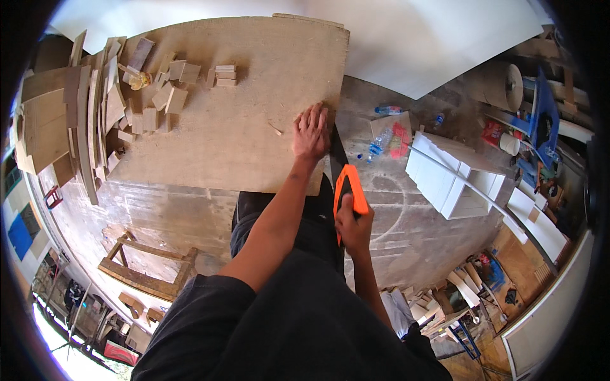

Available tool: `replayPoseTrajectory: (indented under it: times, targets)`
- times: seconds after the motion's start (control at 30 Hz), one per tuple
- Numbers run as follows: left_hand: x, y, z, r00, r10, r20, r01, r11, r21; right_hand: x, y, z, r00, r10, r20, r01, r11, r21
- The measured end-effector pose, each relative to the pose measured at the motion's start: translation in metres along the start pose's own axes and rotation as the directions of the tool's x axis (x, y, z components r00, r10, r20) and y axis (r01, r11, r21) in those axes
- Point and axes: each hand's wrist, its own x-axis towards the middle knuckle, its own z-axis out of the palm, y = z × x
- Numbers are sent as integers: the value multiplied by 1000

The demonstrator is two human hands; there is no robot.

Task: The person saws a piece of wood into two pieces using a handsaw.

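My right hand (354, 222) is closed round the orange and black handle (357, 189) of a handsaw. The saw's dark blade (338, 149) points away from me, close alongside the right edge of a wooden tabletop (254, 146). On that tabletop, near the same edge, my left hand (311, 132) rests palm down with its fingers stretched forward and slightly bent. Whatever lies under the left palm is hidden. A small wood splinter (275, 129) lies to the left of this hand.
Small wood blocks (176, 100) and long boards (86, 127) crowd the tabletop's left side, with a small jar (139, 80) among them. Plastic bottles (381, 141) and a white cabinet (454, 174) stand or lie on the floor at right. A wooden frame (136, 279) is at lower left.
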Motion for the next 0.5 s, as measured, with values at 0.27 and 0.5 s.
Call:
replayPoseTrajectory:
  times: [0.27,0.5]
  targets:
    - [2,6,-13,999,-20,38,19,999,30,12,8,5,1000,1,-14,0,999,35]
    - [9,7,-12,999,3,39,-4,999,35,39,6,8,1000,1,11,-1,999,53]
